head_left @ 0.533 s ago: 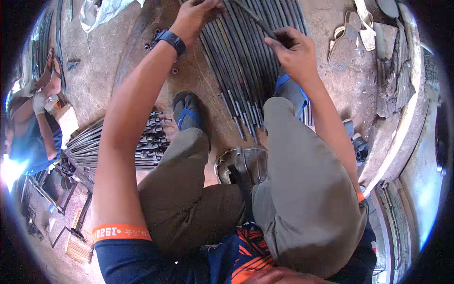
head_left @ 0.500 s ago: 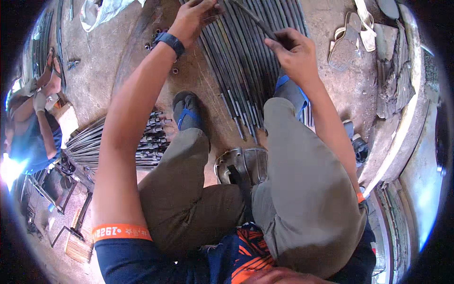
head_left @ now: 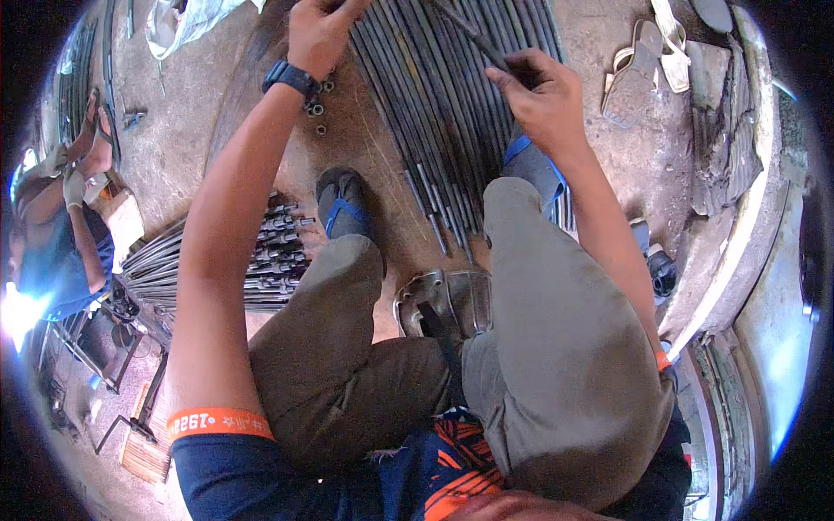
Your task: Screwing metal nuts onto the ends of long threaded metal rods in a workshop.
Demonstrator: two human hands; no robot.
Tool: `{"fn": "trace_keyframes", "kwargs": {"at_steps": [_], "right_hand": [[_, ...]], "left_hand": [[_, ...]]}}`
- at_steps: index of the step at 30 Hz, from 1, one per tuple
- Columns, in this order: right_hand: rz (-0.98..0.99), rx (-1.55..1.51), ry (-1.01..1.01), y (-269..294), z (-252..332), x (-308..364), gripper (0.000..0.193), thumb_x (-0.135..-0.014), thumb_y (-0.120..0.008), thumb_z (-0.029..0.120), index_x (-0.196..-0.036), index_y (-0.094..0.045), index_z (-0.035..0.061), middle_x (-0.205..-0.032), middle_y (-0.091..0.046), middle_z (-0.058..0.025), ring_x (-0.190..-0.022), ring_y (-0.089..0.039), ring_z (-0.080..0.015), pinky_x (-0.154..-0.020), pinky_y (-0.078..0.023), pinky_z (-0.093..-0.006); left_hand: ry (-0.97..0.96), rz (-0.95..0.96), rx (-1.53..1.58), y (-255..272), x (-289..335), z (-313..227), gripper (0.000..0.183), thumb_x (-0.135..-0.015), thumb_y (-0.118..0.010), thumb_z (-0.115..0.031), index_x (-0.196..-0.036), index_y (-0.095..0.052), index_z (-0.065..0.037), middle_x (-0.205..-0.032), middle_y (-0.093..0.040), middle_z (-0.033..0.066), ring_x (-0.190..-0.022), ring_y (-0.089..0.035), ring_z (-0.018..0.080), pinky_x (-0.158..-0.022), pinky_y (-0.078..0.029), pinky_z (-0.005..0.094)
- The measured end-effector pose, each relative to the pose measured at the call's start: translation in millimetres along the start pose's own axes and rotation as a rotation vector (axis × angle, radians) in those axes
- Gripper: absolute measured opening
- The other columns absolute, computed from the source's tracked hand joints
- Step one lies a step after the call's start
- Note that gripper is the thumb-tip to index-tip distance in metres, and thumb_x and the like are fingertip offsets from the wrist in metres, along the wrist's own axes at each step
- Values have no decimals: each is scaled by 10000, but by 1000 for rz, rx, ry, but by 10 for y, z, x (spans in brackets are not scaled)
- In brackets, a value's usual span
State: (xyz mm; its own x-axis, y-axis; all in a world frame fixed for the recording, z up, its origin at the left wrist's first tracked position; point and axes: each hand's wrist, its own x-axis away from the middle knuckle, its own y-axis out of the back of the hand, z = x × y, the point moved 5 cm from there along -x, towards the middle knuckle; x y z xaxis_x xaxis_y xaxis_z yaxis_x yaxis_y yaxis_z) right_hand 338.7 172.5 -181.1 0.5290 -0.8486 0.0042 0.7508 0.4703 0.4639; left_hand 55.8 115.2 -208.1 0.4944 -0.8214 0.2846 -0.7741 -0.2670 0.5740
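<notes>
Directions are taken from the right hand (head_left: pixel 547 95). The right hand is pinching a dark rod (head_left: pixel 479 41) between thumb and fingers near the rod's lower end. From there the rod slants towards 10 to 11 o'clock and leaves the view at the upper edge; its far end cannot be seen. The left hand (head_left: pixel 321 35) lies between 9 and 10 o'clock, its fingers cut off by that edge; whether it grips anything cannot be told. A dark wristwatch (head_left: pixel 291 78) is worn on the left wrist.

At 9 o'clock, beneath the held rod, a pile of rods (head_left: pixel 434 113) lies side by side on the floor (head_left: pixel 369 156). Farther along 9 o'clock, small metal nuts (head_left: pixel 317 110) lie just beside the watch as seen.

The right foot (head_left: pixel 532 169), in a blue-strapped sandal, is at 6 o'clock. The left foot (head_left: pixel 346 208), similarly shod, is at 8 o'clock; beyond it lies a second stack of rods (head_left: pixel 282 239) with thicker fittings at the near ends. A ribbed metal piece (head_left: pixel 469 291) sits at 7 o'clock, between the legs.

Pale sandals (head_left: pixel 647 65) lie between 2 and 3 o'clock, a dark shoe (head_left: pixel 662 273) at 5. Well apart, between 8 and 9 o'clock, is a co-worker (head_left: pixel 82 226) in pale gloves (head_left: pixel 73 187).
</notes>
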Motion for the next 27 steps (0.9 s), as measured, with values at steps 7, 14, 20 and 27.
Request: {"fn": "trace_keyframes", "kwargs": {"at_steps": [7,14,20,27], "right_hand": [[27,120,5,18,3,19,226,-769,-770,136,-854,-657,-40,-650,-641,-75,-589,-561,-91,-564,-461,-252],[-33,34,38,18,20,-7,245,-735,-766,187,-851,-665,-4,-688,-642,-165,-535,-591,-231,-537,-472,-316],[39,73,-32,-4,15,-2,198,-774,-764,118,-848,-656,-31,-665,-645,-61,-607,-561,-83,-577,-459,-249],[12,64,-42,-18,-28,-1,258,-741,-765,196,-870,-670,-7,-719,-656,-166,-567,-607,-221,-569,-482,-311]], "left_hand": [[-144,151,445,-340,-77,-164,448,-891,-625,-476,-725,-549,-66,-693,-486,-3,-652,-446,99,-610,-385,313],[110,335,580,-455,-157,470,290,-925,-606,-327,-985,-638,-45,-879,-634,31,-757,-588,127,-728,-484,272],[30,257,575,-336,-126,-150,448,-838,-689,-490,-843,-618,-48,-750,-504,-9,-687,-473,99,-638,-389,293],[75,191,702,-245,-112,-9,346,-897,-646,-402,-908,-621,-57,-781,-555,7,-714,-529,114,-672,-428,280]]}}
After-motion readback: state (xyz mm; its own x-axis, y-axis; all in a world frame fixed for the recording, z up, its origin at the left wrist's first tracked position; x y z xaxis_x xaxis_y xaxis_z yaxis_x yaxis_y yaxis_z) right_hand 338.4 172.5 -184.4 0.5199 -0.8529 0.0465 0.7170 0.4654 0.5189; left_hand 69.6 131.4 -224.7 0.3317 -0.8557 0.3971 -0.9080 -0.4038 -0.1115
